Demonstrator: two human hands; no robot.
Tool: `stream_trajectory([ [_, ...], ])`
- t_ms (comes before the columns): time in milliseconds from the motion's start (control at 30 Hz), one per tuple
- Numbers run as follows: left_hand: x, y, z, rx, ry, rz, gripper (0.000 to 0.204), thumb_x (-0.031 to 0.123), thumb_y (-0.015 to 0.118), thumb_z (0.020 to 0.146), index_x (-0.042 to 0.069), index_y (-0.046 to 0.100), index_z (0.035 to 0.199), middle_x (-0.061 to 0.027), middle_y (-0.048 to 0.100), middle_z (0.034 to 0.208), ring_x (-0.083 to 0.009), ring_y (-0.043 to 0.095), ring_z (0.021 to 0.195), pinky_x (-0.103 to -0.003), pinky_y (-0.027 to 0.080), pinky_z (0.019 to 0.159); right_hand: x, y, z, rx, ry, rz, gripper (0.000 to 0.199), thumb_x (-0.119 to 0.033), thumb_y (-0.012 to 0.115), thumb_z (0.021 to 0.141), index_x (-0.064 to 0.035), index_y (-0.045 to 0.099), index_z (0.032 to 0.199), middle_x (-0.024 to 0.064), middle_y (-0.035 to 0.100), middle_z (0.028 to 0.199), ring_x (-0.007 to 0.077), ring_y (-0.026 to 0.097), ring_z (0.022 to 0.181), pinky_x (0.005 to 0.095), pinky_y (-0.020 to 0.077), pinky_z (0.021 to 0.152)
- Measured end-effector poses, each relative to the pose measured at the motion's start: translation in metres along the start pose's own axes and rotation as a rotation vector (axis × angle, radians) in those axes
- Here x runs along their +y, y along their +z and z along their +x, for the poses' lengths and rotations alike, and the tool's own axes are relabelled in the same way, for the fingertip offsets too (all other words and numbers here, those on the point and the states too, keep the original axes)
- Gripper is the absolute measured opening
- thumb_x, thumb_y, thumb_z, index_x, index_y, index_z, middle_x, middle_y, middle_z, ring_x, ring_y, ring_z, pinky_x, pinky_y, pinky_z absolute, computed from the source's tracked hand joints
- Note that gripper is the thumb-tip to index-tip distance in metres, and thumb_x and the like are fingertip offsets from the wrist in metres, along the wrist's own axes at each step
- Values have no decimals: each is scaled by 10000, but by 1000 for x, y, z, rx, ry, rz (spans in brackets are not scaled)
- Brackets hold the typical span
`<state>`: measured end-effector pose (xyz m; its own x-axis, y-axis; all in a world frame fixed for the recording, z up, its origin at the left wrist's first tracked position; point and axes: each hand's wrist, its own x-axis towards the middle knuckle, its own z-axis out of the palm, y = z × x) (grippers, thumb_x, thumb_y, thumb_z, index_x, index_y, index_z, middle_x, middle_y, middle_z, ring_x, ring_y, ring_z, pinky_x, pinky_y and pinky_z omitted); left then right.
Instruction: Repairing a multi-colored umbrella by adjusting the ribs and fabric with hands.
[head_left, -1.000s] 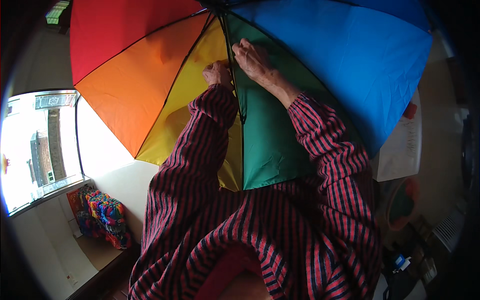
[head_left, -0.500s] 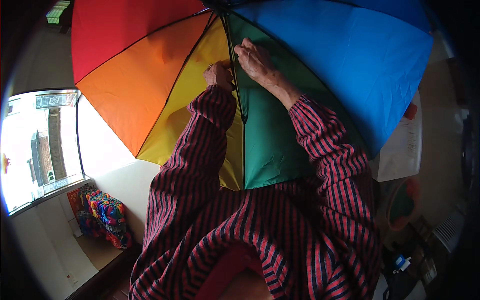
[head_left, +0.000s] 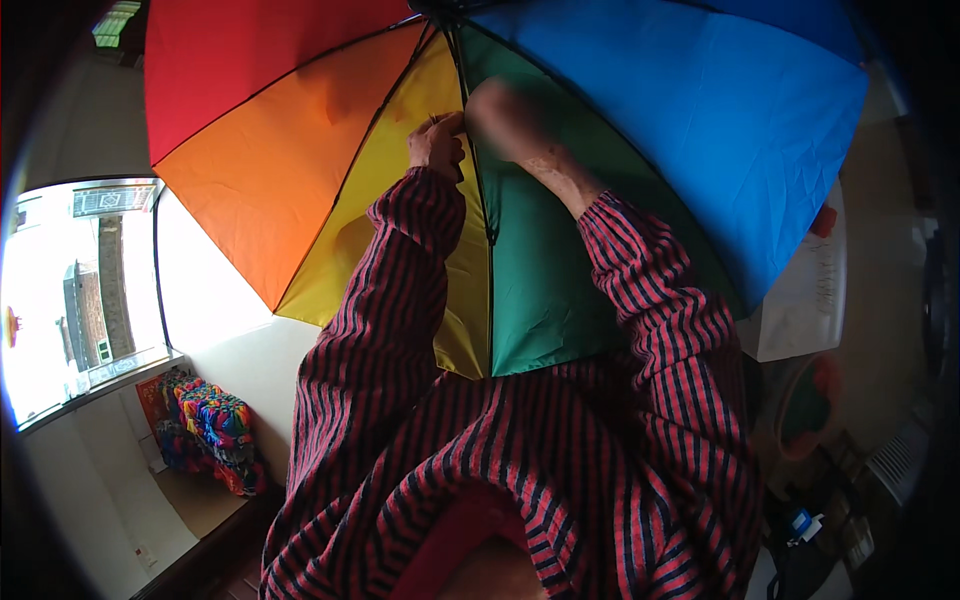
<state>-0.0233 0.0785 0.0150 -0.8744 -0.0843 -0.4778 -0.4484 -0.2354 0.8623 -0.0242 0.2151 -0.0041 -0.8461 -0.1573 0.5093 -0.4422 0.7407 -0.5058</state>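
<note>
An opened umbrella (head_left: 590, 290) with red, orange, yellow, green and blue panels spreads in front of me, its black ribs meeting at the top. My left hand (head_left: 436, 143) is over the yellow panel with its fingers curled in a pinch close beside the dark rib (head_left: 490, 265) between yellow and green. What the fingertips hold is too small to make out. Across that rib, over the green panel, my right hand (head_left: 508, 122) is smeared by motion, so its fingers cannot be read. The panel's lower edge reaches my striped shirt.
A bright window (head_left: 85, 290) is at the left. Below it, a bundle of multicoloured yarn-like strands (head_left: 212, 430) lies by the wall. At the right are a white sheet-like surface (head_left: 800, 310), a round red-and-green object (head_left: 808, 405) and a small blue-and-white item (head_left: 802, 523).
My right hand has gone from sharp to blurred, moving close to the rib. The left hand has shifted slightly, its fingertips now nearer the right hand. The umbrella has barely moved.
</note>
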Motion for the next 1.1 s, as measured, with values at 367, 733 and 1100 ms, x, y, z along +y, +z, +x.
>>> stream_trajectory([
  [367, -4, 2, -20, 18, 183, 271, 150, 97, 670, 792, 27, 648, 923, 31, 475, 550, -50, 342, 392, -221, 246, 367, -10, -101, 19, 942, 737, 1391, 74, -67, 549, 860, -19, 593, 824, 91, 633, 761, 197, 611, 601, 339, 558, 681],
  [733, -3, -7, -13, -6, 91, 6, 129, 88, 623, 820, 5, 640, 917, -55, 608, 688, -54, 357, 409, -211, 259, 368, -17, -3, 3, 124, 83, -302, 38, -53, 588, 729, -45, 552, 719, 138, 568, 705, 318, 595, 704, 426, 478, 588],
  [1100, -3, -7, 1, -55, 22, -28, 115, 81, 609, 805, -5, 621, 881, -74, 606, 716, -67, 364, 413, -222, 260, 364, 4, -3, 15, -169, -30, -122, 56, -57, 531, 751, -37, 576, 724, 132, 569, 728, 324, 598, 739, 425, 485, 613],
])
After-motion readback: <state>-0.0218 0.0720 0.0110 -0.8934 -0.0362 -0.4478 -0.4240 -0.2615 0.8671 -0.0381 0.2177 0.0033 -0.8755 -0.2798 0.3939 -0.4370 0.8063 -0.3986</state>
